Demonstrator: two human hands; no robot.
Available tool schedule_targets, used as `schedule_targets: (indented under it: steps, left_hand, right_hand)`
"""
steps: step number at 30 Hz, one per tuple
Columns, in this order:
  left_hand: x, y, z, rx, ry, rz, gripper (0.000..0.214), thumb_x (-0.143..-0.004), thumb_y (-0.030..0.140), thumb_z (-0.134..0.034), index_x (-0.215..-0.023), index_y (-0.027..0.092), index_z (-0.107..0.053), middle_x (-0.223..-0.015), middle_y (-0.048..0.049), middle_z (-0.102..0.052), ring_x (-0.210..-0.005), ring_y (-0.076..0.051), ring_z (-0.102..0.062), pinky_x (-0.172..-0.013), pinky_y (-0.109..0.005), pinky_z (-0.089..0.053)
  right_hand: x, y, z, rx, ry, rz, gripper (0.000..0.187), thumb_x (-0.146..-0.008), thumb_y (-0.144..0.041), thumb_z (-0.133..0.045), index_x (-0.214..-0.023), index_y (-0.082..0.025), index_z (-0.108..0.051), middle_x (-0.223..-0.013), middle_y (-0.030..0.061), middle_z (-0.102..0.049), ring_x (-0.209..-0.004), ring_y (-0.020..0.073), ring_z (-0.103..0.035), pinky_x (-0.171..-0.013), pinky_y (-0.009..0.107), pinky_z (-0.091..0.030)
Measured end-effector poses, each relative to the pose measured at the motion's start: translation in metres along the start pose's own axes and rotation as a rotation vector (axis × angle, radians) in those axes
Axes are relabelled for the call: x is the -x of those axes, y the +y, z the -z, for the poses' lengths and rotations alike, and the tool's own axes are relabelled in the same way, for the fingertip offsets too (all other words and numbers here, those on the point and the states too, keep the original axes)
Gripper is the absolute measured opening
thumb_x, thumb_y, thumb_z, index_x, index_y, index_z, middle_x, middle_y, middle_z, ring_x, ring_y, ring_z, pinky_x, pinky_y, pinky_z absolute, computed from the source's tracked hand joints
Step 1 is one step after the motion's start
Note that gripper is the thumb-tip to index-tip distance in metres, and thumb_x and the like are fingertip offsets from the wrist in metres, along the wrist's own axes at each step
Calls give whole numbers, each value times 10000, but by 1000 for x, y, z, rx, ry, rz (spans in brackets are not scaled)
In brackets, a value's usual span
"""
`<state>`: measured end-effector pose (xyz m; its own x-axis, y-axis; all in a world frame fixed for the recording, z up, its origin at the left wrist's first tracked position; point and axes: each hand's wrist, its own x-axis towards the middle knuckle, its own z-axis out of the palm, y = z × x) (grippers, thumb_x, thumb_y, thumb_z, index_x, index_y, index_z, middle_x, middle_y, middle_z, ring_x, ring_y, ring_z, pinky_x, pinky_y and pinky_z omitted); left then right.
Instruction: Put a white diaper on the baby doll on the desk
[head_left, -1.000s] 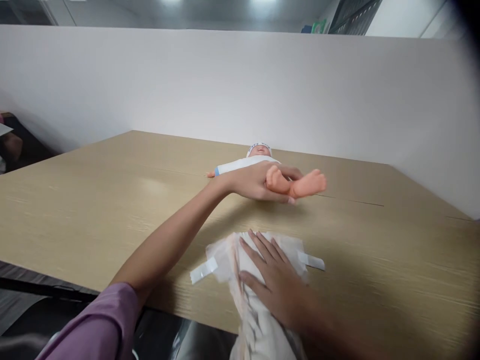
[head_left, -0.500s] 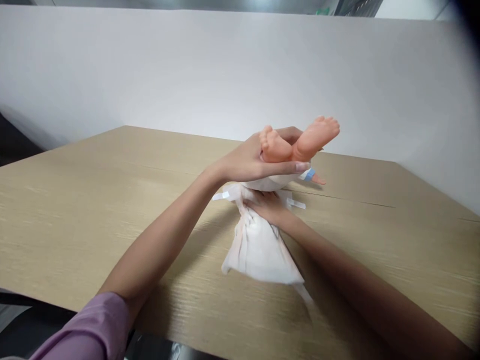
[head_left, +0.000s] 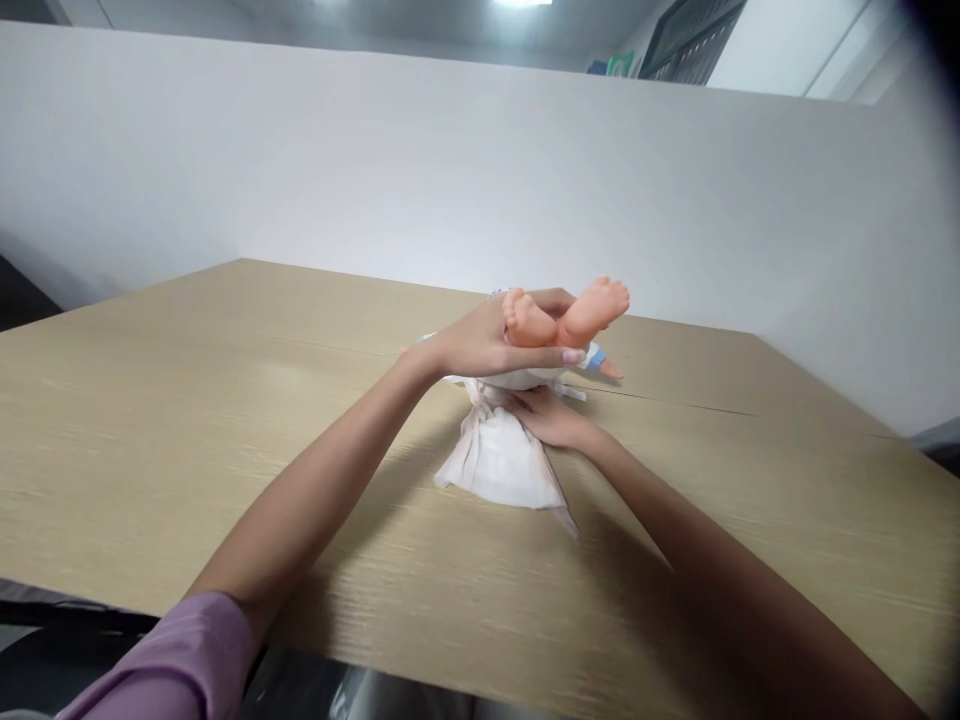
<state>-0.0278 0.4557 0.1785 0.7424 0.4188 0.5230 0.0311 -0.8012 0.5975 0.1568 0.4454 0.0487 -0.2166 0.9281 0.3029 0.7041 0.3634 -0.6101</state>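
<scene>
A baby doll point(head_left: 570, 315) lies on its back far out on the wooden table point(head_left: 187, 420), its two bare legs raised. My left hand point(head_left: 491, 345) is wrapped round the doll's ankles and holds the legs up. A white nappy point(head_left: 499, 460) lies on the table under the doll's bottom, its near end spread toward me. My right hand point(head_left: 551, 418) rests palm-down on the nappy's far end beneath the raised legs, its fingertips hidden under the doll. The doll's white top, blue cuff and one small hand point(head_left: 606, 368) stick out to the right.
A plain white partition wall point(head_left: 375, 170) stands along the table's far edge. The table's near edge runs across the bottom of the view, with dark floor below it. My purple sleeve point(head_left: 172, 660) shows at the lower left.
My left hand raised the doll's legs off the table and holds them up. My right hand slid the nappy away from the near edge and under the doll.
</scene>
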Motion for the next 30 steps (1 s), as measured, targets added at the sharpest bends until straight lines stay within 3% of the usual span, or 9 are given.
schedule_targets:
  steps: [3,6,9,12,15,18,22,25,30]
  left_hand:
    - [6,-1,-7,-10,-35,-9,355,-925,408,-748,-1212,201,-715,-1203,-77,-731,-1136,-263,-679,-976,-382,-511]
    - [13,-1,-18,14,-76,34,397,-915,431,-762,-1238,206,-712,-1166,-74,-748,-1083,-256,-700,-933,-374,-532]
    - [22,-1,-32,10,-77,19,421,-889,417,-798,-1256,229,-717,-1216,-74,-744,-1108,-260,-697,-968,-391,-535]
    - [34,-1,-40,-23,-63,-93,429,-879,378,-816,-1276,256,-710,-1295,-84,-717,-1197,-271,-666,-1057,-426,-514]
    - [59,-8,-37,-94,-38,-148,498,-872,370,-817,-1337,271,-672,-1344,-110,-689,-1262,-300,-636,-1101,-475,-500]
    - [98,-26,-28,-197,-57,-122,422,-914,363,-768,-1312,261,-674,-1305,-126,-706,-1240,-306,-651,-1096,-493,-506]
    - [149,-57,-24,-320,-75,-82,443,-965,363,-704,-1386,238,-638,-1401,-157,-671,-1387,-340,-555,-1174,-538,-450]
    - [168,-67,-28,-390,-131,-40,590,-923,359,-752,-1475,247,-578,-1519,-145,-599,-1477,-366,-448,-1211,-558,-416]
    - [166,-60,-28,-409,-232,56,701,-863,278,-796,-1517,296,-543,-1587,-92,-545,-1512,-365,-388,-1192,-546,-451]
  right_hand:
    - [40,6,23,41,-78,31,374,-1051,-443,-484,-1193,-193,-723,-1264,84,-734,-1223,264,-658,-1079,450,-487]
    - [69,4,36,97,213,-107,416,-950,-558,-651,-1174,-208,-631,-1191,124,-722,-1132,341,-677,-983,530,-541]
    - [80,-6,38,18,387,25,649,-883,-555,-749,-1364,-213,-477,-1392,178,-624,-1280,372,-610,-1037,559,-528]
    - [79,-15,41,-106,326,207,703,-905,-418,-746,-1488,-270,-381,-1517,140,-551,-1360,316,-581,-1082,495,-537]
    - [80,-8,51,-98,169,367,574,-939,-237,-634,-1482,-277,-453,-1476,109,-602,-1345,291,-604,-1087,467,-545]
    - [88,16,60,3,43,510,478,-918,-124,-522,-1362,-281,-603,-1411,79,-655,-1352,286,-600,-1140,489,-496]
    - [97,53,62,242,-31,708,518,-893,-97,-449,-1356,-254,-621,-1451,100,-633,-1421,287,-549,-1168,518,-453]
    - [97,64,60,335,-63,752,496,-920,-76,-424,-1333,-251,-636,-1435,95,-653,-1427,262,-553,-1176,496,-454]
    - [97,59,58,391,-56,751,435,-995,-58,-440,-1330,-240,-648,-1407,102,-680,-1431,251,-555,-1184,492,-456]
